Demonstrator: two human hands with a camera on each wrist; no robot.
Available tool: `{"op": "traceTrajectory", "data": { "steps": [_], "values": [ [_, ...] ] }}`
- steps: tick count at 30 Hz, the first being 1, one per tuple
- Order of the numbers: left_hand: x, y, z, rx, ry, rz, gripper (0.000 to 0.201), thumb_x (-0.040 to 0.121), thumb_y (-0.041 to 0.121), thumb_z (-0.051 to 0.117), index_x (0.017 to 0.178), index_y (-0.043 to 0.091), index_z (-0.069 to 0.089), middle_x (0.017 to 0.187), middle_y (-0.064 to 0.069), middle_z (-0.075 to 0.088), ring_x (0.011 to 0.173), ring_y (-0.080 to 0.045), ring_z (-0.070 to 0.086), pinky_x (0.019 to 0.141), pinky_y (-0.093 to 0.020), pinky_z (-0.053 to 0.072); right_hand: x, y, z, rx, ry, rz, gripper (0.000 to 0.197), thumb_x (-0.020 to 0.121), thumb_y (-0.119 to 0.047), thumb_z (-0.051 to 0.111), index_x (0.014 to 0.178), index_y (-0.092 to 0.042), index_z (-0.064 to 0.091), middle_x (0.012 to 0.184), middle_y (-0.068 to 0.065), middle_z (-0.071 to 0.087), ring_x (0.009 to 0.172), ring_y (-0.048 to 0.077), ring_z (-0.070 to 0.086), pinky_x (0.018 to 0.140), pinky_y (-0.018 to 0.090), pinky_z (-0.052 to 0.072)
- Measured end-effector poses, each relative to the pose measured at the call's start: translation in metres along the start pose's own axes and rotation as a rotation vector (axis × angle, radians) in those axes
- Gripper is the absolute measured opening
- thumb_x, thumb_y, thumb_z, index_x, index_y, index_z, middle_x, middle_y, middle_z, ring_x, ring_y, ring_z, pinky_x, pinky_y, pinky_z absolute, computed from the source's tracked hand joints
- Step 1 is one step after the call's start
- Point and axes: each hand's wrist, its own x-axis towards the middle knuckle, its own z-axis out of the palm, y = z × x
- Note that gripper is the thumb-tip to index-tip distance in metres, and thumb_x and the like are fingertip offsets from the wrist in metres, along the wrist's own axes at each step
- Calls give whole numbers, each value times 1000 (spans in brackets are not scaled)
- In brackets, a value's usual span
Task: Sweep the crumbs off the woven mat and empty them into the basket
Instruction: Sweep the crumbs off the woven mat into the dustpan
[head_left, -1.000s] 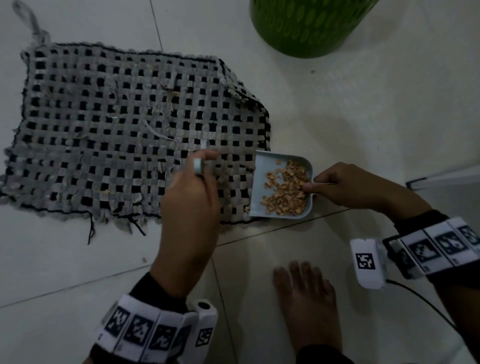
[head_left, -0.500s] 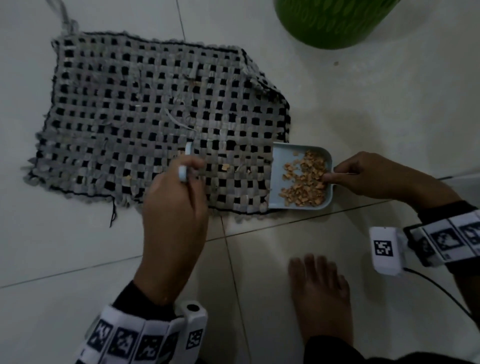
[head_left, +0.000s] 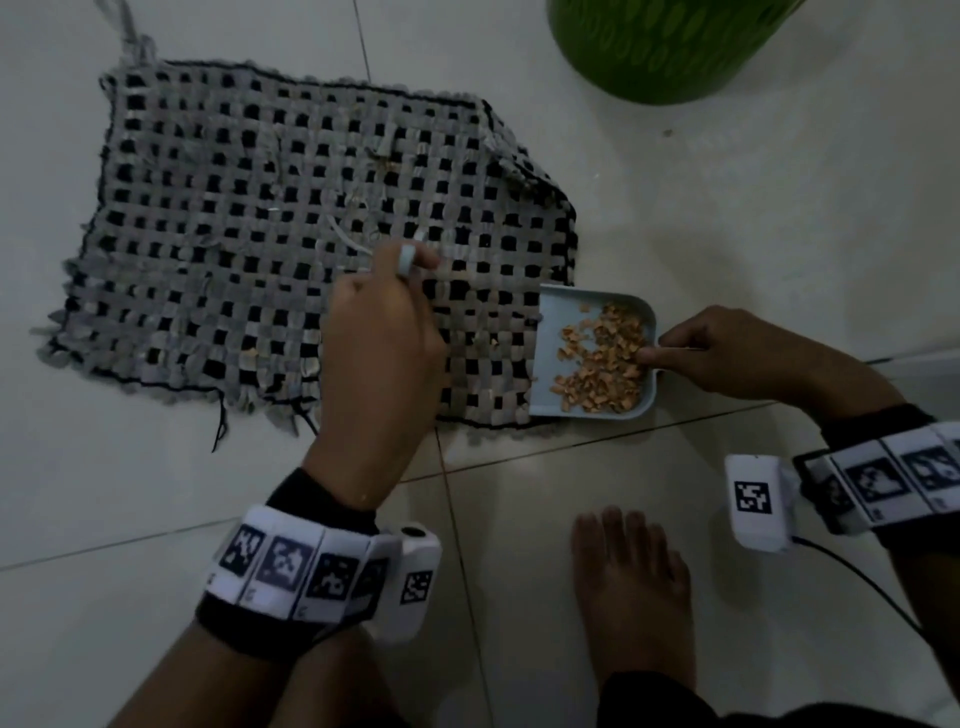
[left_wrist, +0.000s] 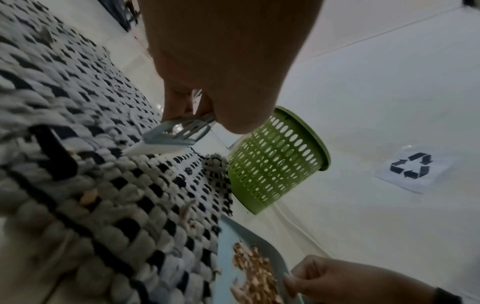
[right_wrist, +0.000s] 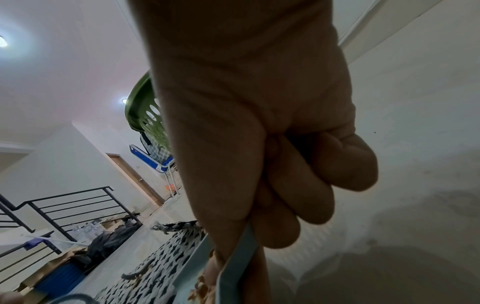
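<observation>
A bare foot (head_left: 631, 597) stands near the crumb-filled dustpan (head_left: 550, 364), pinched by the right hand (head_left: 727, 353); the left hand (head_left: 379, 338) grips a small brush (left_wrist: 168, 135) on the checkered woven mat (head_left: 234, 234).

A home: pale tiled floor (head_left: 779, 234), stair railing (right_wrist: 64, 205), wooden door (right_wrist: 135, 179) and a folded chair (right_wrist: 153, 158).

Crumbs (head_left: 602, 358) in dustpan (head_left: 550, 338) beside mat (head_left: 260, 208)
</observation>
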Motion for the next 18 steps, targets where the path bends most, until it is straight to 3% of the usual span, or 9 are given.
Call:
{"op": "traceTrajectory", "data": {
  "steps": [4, 6, 8, 11, 13, 15, 18],
  "values": [
    [-12, 8, 14, 144, -201, 151, 25, 98, 8, 42, 116, 22, 53, 89, -4, 60, 75, -18, 46, 54, -28, 33, 1, 2, 2, 5, -9, 7, 46, 90, -43, 58, 50, -20, 63, 43, 3, 36, 35, 9, 31, 41, 15, 27],
    [-22, 11, 15, 35, -276, 143, 31, 95, 2, 45, 114, 25, 54, 100, 1, 61, 79, -12, 46, 60, -19, 40, 2, 2, 2, 13, -15, 10, 48, 88, -46, 58, 45, -24, 60, 42, 1, 36, 36, 9, 32, 46, 22, 29],
    [-18, 2, -1, -117, -198, 90, 37, 92, -7, 48, 110, 25, 56, 104, 9, 59, 77, -1, 51, 63, -7, 41, 2, 1, 2, 26, -18, 23, 48, 87, -47, 58, 45, -23, 60, 41, 0, 35, 37, 10, 32, 50, 27, 30],
    [4, -44, -26, -138, -53, 36, 26, 100, 5, 48, 106, 29, 59, 111, 14, 58, 95, 11, 55, 78, -9, 47, 1, -2, 1, 52, -22, 30, 49, 88, -44, 59, 43, -28, 62, 37, -3, 36, 34, 7, 33, 50, 27, 31],
    [16, -81, -31, 52, -125, 65, 21, 102, 13, 47, 107, 27, 63, 115, 16, 58, 103, 7, 54, 90, -13, 46, 0, -5, 0, 71, -19, 35, 49, 89, -44, 59, 40, -36, 62, 38, -3, 36, 34, 8, 32, 51, 27, 30],
    [12, -99, -33, 175, -232, 61, 29, 100, 16, 47, 113, 33, 66, 117, 17, 60, 103, 3, 56, 91, -26, 51, 0, -6, 0, 72, -21, 35, 48, 88, -44, 59, 41, -37, 62, 40, 1, 37, 35, 10, 32, 51, 27, 30],
    [-17, -66, -45, 85, -156, 67, 29, 90, -5, 47, 98, 14, 67, 102, -3, 70, 96, -22, 66, 84, -42, 55, 0, -6, 0, 67, -25, 48, 47, 88, -43, 59, 42, -34, 63, 37, -3, 35, 33, 9, 31, 50, 27, 29]
  ]
}}
